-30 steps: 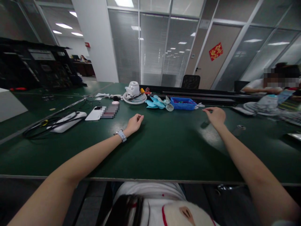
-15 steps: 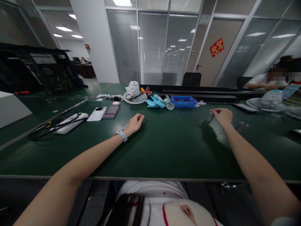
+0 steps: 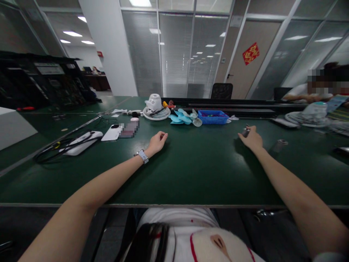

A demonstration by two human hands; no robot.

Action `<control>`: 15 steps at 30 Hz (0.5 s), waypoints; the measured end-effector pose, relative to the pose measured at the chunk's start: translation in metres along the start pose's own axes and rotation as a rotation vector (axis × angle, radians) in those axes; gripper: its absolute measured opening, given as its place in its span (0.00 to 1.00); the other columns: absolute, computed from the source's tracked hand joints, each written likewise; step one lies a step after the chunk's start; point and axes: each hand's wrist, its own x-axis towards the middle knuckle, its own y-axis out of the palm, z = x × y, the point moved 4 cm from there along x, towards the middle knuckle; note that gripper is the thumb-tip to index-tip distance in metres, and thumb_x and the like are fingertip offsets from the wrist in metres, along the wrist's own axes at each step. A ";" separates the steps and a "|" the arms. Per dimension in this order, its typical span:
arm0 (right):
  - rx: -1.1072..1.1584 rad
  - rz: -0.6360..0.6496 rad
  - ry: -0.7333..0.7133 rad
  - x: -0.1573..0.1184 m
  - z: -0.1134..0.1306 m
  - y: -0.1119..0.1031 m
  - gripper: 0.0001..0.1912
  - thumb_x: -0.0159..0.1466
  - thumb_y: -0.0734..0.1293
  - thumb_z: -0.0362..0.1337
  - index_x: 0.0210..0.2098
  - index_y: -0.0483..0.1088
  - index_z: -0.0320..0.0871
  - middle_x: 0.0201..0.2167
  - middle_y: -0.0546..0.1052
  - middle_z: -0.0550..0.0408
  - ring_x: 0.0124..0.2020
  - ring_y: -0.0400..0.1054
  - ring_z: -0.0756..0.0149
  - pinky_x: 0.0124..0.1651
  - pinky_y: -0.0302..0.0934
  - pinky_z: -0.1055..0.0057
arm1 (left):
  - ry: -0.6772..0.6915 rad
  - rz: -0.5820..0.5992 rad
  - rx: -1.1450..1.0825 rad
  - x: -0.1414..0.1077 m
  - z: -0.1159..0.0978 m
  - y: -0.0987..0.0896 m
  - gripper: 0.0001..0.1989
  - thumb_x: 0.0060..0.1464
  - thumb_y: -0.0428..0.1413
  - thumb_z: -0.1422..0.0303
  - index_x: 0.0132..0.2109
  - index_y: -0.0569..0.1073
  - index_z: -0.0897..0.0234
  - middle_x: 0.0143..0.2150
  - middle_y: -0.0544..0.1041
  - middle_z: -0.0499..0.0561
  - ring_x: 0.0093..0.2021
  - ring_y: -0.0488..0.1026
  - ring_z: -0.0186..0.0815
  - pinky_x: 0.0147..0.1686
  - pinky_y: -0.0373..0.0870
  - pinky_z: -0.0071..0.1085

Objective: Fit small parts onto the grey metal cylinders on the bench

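Note:
My right hand (image 3: 252, 139) grips a small grey cylinder (image 3: 246, 131) over the right part of the green table (image 3: 196, 163). The fingers wrap round its sides, and its top shows between thumb and fingers. A similar grey cylinder (image 3: 280, 145) stands just right of my right wrist. My left hand (image 3: 157, 142) rests on the table with its fingers curled together, and nothing shows in them. Beyond my left hand are a white fan body with its grille (image 3: 156, 109) and light-blue fan blades (image 3: 181, 117).
A blue basket (image 3: 213, 118) with small items stands at the back. On the left lie a white phone (image 3: 111, 133), a white power bank-like block (image 3: 83, 143) with black cables, and a bare black electronics chassis (image 3: 54, 78). A person (image 3: 302, 92) sits at the far right.
My right hand has shifted slightly left and turned, from holding the cylinder by its top to having fingers round its sides. My left hand has stayed in place.

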 end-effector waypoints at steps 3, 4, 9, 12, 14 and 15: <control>0.012 -0.009 -0.014 -0.004 0.005 0.001 0.36 0.60 0.67 0.47 0.62 0.56 0.35 0.54 0.71 0.33 0.50 0.71 0.44 0.50 0.64 0.55 | 0.004 -0.010 0.002 0.001 0.002 0.000 0.14 0.63 0.49 0.57 0.43 0.73 0.62 0.37 0.79 0.53 0.36 0.74 0.37 0.35 0.67 0.31; 0.017 -0.008 -0.017 -0.005 0.005 0.001 0.37 0.59 0.67 0.46 0.62 0.56 0.35 0.55 0.71 0.32 0.51 0.70 0.43 0.50 0.64 0.54 | 0.003 -0.010 0.000 0.002 0.003 0.001 0.14 0.63 0.49 0.57 0.43 0.73 0.62 0.37 0.79 0.52 0.36 0.74 0.37 0.35 0.67 0.31; 0.032 0.023 0.002 -0.008 0.006 0.001 0.38 0.59 0.68 0.46 0.62 0.55 0.35 0.54 0.71 0.33 0.49 0.71 0.44 0.51 0.64 0.54 | 0.003 -0.004 -0.009 0.003 0.004 0.001 0.14 0.63 0.49 0.57 0.43 0.73 0.62 0.38 0.79 0.53 0.37 0.74 0.38 0.36 0.67 0.31; 0.054 0.021 0.016 -0.008 0.006 0.002 0.38 0.59 0.68 0.45 0.62 0.54 0.35 0.53 0.70 0.32 0.48 0.72 0.45 0.50 0.65 0.53 | 0.006 -0.005 -0.015 0.002 0.004 0.001 0.14 0.63 0.49 0.58 0.43 0.73 0.62 0.37 0.79 0.53 0.36 0.74 0.37 0.36 0.67 0.31; 0.061 0.020 0.028 -0.008 0.006 0.003 0.37 0.59 0.68 0.45 0.62 0.53 0.36 0.53 0.70 0.32 0.47 0.72 0.45 0.49 0.65 0.53 | 0.006 -0.004 -0.014 0.001 0.003 0.001 0.14 0.63 0.49 0.58 0.43 0.73 0.62 0.37 0.79 0.53 0.36 0.74 0.37 0.36 0.67 0.31; 0.061 0.022 0.033 -0.008 0.005 0.003 0.37 0.60 0.67 0.45 0.63 0.53 0.36 0.53 0.70 0.32 0.47 0.72 0.44 0.49 0.65 0.53 | 0.005 -0.002 -0.013 0.001 0.002 0.000 0.14 0.63 0.49 0.58 0.43 0.73 0.62 0.37 0.79 0.53 0.36 0.74 0.37 0.36 0.67 0.31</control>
